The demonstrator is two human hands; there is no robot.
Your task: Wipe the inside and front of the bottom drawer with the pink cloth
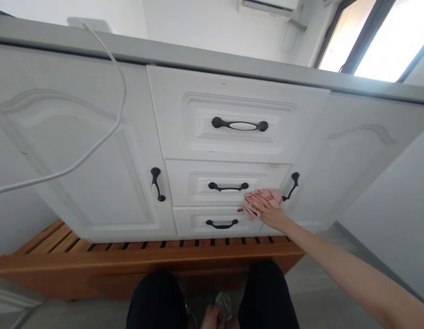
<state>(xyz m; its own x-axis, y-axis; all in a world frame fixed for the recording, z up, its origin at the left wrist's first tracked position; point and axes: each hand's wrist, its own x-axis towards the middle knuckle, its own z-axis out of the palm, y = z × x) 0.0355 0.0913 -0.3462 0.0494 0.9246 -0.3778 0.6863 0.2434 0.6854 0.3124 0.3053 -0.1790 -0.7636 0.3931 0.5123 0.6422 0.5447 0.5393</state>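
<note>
My right hand (263, 211) is closed over a folded pink cloth (273, 197) with red markings. It presses the cloth against the white cabinet front, at the right side of the middle drawer (198, 197) and the bottom drawer (189, 219). Just right of the cloth is the dark handle (294, 183) of the right door. A small red spot shows at the cloth's left edge. Low between my knees there is a blurred patch of skin, perhaps my left hand (211, 316), cut by the frame's bottom; its fingers cannot be made out.
The top drawer (280, 114) and the left door (78, 183) are closed. A white cable (121, 98) hangs from the countertop (184, 52) across the left door. Below the cabinet runs a slatted wooden bench (129, 260), close to my knees (157, 297).
</note>
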